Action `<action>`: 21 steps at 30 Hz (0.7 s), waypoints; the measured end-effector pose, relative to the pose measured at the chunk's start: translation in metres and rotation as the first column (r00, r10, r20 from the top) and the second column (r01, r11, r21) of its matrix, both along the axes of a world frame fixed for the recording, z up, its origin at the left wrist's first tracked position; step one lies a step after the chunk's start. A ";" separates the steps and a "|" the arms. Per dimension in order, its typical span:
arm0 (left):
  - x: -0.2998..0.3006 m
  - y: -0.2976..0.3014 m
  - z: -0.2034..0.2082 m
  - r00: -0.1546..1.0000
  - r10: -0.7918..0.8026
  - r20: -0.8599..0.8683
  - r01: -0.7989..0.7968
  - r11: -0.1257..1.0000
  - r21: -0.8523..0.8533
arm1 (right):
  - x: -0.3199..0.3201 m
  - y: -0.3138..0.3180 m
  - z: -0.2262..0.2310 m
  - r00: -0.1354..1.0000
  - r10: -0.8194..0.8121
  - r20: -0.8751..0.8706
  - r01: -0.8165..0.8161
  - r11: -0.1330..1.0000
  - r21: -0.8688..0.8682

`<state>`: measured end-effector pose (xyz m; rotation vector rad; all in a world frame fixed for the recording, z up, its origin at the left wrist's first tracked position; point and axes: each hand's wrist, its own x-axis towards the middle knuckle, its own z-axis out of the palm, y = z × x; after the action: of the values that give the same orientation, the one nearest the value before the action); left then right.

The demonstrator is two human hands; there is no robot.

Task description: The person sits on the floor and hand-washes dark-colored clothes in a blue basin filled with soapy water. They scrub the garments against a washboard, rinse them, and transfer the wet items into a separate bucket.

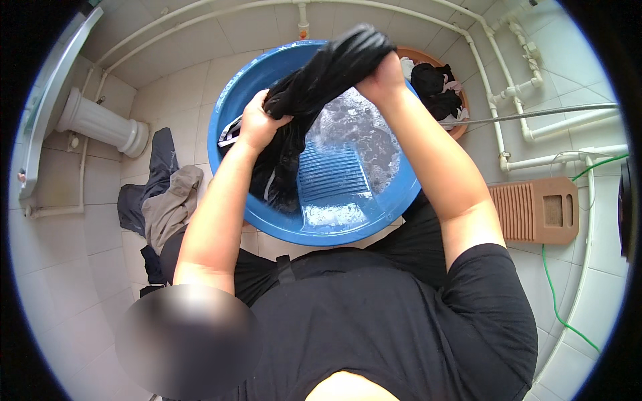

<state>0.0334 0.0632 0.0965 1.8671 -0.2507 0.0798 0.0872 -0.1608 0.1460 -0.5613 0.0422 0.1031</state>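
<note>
Both my hands grip a wet black garment, stretched between them above a large blue basin. My left hand is closed round its lower left part, and a length of the cloth hangs from there into the basin. Farther up and to the right, my right hand is closed on the other end, which looks smeared by motion. Dark sudsy water fills the basin's right side. A ridged blue washboard slopes up out of it on the near side. White-striped cloth shows at the left rim.
Behind the basin on the right stands an orange-brown tub with dark and pale clothes. A brown washboard lies at right, beside a green cord and white pipes. Grey and beige clothes lie on the tiles at left, near a white pedestal.
</note>
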 end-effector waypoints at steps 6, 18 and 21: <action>0.008 -0.039 -0.039 0.992 0.063 0.108 -0.109 0.859 0.500 | -0.016 -0.087 -0.080 0.999 0.047 -0.015 -0.014 -0.002 -1.000; 0.029 -0.052 -0.100 0.951 -0.170 -0.259 0.309 0.580 0.754 | -0.015 -0.024 -0.133 0.966 0.111 -0.233 -0.115 -0.625 -0.772; 0.048 -0.039 -0.122 0.970 -0.217 -0.107 0.231 0.692 0.684 | -0.003 -0.026 -0.158 0.936 0.041 -0.349 -0.271 -0.548 -0.792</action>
<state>0.0815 0.0245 -0.0255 2.5727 -0.5564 -0.2379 0.0841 -0.1868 -0.0119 -2.6776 0.2000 0.5114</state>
